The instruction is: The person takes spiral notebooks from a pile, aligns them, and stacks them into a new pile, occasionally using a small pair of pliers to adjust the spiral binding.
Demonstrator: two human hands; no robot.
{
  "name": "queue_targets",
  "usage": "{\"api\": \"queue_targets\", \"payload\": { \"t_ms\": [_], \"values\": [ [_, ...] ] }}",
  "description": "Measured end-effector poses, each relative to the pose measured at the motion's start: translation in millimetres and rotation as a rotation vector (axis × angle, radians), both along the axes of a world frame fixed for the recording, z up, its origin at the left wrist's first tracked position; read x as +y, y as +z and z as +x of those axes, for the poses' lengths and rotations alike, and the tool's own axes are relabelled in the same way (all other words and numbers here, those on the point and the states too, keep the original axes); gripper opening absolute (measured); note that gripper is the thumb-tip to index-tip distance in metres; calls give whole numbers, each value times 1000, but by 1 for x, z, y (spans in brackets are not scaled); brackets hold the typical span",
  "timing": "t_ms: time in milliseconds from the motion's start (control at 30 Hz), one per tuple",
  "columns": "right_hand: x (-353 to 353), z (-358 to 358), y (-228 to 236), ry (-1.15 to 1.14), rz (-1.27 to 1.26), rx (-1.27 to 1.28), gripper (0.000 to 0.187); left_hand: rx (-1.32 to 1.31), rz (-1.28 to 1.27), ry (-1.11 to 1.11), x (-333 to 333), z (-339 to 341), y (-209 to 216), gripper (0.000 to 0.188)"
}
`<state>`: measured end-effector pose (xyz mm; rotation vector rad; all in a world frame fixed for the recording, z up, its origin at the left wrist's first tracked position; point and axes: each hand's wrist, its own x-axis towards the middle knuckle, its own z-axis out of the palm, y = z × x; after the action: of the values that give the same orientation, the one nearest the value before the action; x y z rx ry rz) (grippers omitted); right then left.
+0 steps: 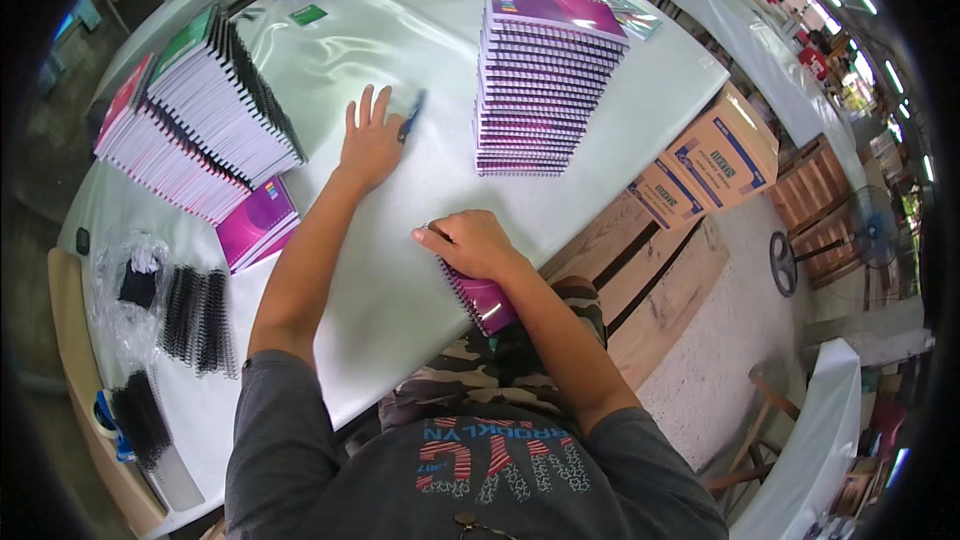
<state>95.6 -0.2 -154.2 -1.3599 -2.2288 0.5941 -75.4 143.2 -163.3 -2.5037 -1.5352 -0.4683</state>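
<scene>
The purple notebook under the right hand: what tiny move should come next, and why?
Maybe bring the left hand over to steady the purple notebook: only the right hand holds it, and it seems to poke past the edge of the white table.

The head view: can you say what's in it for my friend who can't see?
A person's right hand grips a purple spiral notebook at the edge of a white table, while the left hand, fingers spread, is beside a blue tool. A tall stack of purple notebooks stands ahead; other notebook stacks and loose black coils are at left.
</scene>
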Motion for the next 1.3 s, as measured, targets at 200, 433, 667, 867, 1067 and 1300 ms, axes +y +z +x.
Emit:
{"api": "queue_targets", "payload": {
  "t_ms": [200, 433, 667, 867, 1067, 1300],
  "values": [
    [-2, 6, -1, 34, -61, 123, 50, -64, -219, -79, -96, -26, 6, 22],
    [1, 9, -4, -2, -201, 325, 44, -55, -141, -88, -177, -61, 8, 39],
    [8, 16, -12, 22, -347, 486, 55, -1293, -996, 131, -174, -43, 16, 43],
    [5, 13, -10, 13, -283, 391, 54, -1774, -2044, -91, -207, -18, 24, 53],
    [5, 11, -9, 28, -273, 363, 54, -1837, -2194, -109, -206, -23, 21, 53],
    [3, 9, -3, 50, -269, 288, 56, -1841, -2264, -155, -200, -30, 13, 47]
  ]
}}
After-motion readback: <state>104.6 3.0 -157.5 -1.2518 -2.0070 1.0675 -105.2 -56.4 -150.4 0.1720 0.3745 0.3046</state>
